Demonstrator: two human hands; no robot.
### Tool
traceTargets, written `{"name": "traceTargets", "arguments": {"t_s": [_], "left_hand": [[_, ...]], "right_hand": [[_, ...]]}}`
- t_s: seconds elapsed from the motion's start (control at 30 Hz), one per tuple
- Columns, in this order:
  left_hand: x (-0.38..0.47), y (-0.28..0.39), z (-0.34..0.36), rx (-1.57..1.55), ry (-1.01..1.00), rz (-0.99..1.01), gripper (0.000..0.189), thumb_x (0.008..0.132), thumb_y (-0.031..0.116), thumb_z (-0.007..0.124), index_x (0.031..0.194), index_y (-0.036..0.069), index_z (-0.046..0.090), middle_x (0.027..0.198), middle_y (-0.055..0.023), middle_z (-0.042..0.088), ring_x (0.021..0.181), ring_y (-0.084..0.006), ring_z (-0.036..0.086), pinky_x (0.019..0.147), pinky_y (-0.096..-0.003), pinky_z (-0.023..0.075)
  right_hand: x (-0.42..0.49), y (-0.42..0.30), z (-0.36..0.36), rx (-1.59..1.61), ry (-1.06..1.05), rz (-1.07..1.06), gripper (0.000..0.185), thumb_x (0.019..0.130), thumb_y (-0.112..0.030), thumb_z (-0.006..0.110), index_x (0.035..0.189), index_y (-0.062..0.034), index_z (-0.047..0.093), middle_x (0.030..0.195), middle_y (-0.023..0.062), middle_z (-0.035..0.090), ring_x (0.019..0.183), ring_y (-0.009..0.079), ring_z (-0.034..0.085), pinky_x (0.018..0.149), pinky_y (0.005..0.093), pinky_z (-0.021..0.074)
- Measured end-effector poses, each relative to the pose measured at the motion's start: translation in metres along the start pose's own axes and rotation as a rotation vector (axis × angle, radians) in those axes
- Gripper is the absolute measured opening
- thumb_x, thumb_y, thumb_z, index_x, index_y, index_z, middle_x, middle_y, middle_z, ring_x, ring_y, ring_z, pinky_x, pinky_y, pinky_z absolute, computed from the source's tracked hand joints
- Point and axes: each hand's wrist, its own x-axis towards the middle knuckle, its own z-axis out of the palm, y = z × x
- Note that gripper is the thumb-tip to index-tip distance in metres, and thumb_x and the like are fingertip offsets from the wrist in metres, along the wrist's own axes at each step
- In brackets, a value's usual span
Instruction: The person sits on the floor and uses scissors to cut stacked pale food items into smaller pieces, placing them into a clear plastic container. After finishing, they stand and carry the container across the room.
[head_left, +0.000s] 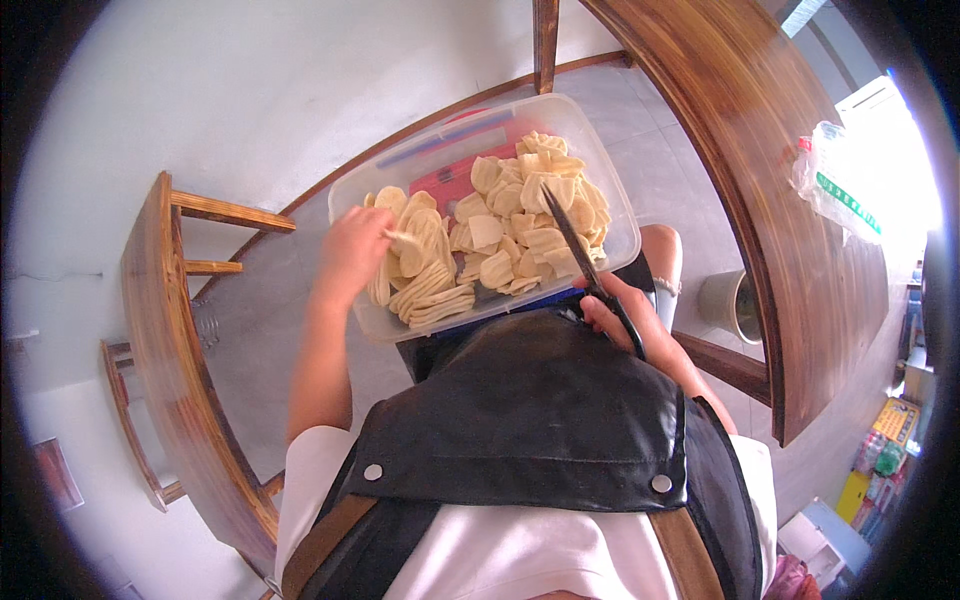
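A translucent plastic bin (341, 199) rests across my lap with pale, flat dough-like pieces in it. On its left side lie rows of whole oval slices (431, 300); the right side holds a loose heap of smaller pieces (510, 202). My left hand (356, 244), blurred, is over the left rows and pinches one pale slice (403, 238) at its fingertips. At the bin's near right corner my right hand (626, 307) grips black-handled scissors (574, 236). Their dark blades point away from me over the heap and look nearly closed.
A wooden table (750, 112) curves along the right, with a plastic bag (832, 184) on it. Beneath its edge stands a pale bucket (724, 304). Another wooden table (169, 322) is at left. A black apron (540, 405) covers my front. Behind the bin is a white wall (262, 90).
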Motion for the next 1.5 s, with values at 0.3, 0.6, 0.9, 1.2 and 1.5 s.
{"name": "traceTargets", "arguments": {"t_s": [0.3,0.6,0.9,1.2,1.5], "left_hand": [[0.012,0.083,0.02,-1.557,0.297,-0.374,0.024,0.091,0.016,0.061,0.103,0.002,0.044,0.084,-0.008,0.059,0.058,-0.0144,0.06,0.049,-0.0243,0.0505],[0.013,0.145,0.035,-1.53,0.054,-0.355,0.018,0.09,0.006,0.059,0.098,0.003,0.042,0.077,-0.0058,0.056,0.055,-0.0103,0.055,0.047,-0.0234,0.047],[0.017,0.139,0.031,-1.45,0.013,-0.311,0.019,0.09,0.008,0.06,0.096,0.004,0.042,0.073,-0.0039,0.054,0.053,-0.0077,0.052,0.045,-0.0219,0.0433],[0.019,0.137,0.035,-1.434,-0.045,-0.36,0.018,0.089,0.009,0.059,0.097,0.004,0.043,0.072,-0.004,0.054,0.053,-0.0076,0.051,0.046,-0.0219,0.0424],[0.021,0.141,0.066,-1.467,-0.288,-0.319,0.023,0.09,0.014,0.06,0.103,0.001,0.045,0.079,-0.0058,0.056,0.057,-0.009,0.055,0.044,-0.0231,0.0451]], "right_hand": [[0.01,0.007,0.005,-0.359,-0.051,-0.149,0.024,0.09,-0.013,0.055,0.111,-0.0023,0.051,0.087,0.0109,0.062,0.077,0.0248,0.06,0.072,0.0333,0.0474],[0.003,0.011,-0.001,-0.085,-0.18,-0.105,0.043,0.089,-0.006,0.048,0.131,-0.0016,0.041,0.113,0.0121,0.056,0.105,0.0211,0.054,0.095,0.0316,0.0407],[0.005,0.006,0.006,-0.128,-0.033,-0.09,0.023,0.091,-0.021,0.053,0.106,-0.0043,0.051,0.089,0.0213,0.061,0.086,0.0381,0.062,0.075,0.042,0.0487],[0.001,0.007,0.007,-0.084,-0.017,-0.051,0.025,0.094,-0.026,0.053,0.107,-0.0042,0.054,0.088,0.0167,0.062,0.086,0.0302,0.061,0.077,0.0384,0.0478],[0.004,0.021,0.002,-0.019,-0.055,0.062,0.024,0.096,-0.022,0.052,0.107,-0.0005,0.055,0.091,0.0083,0.06,0.086,0.0143,0.055,0.08,0.0303,0.0442]]}}
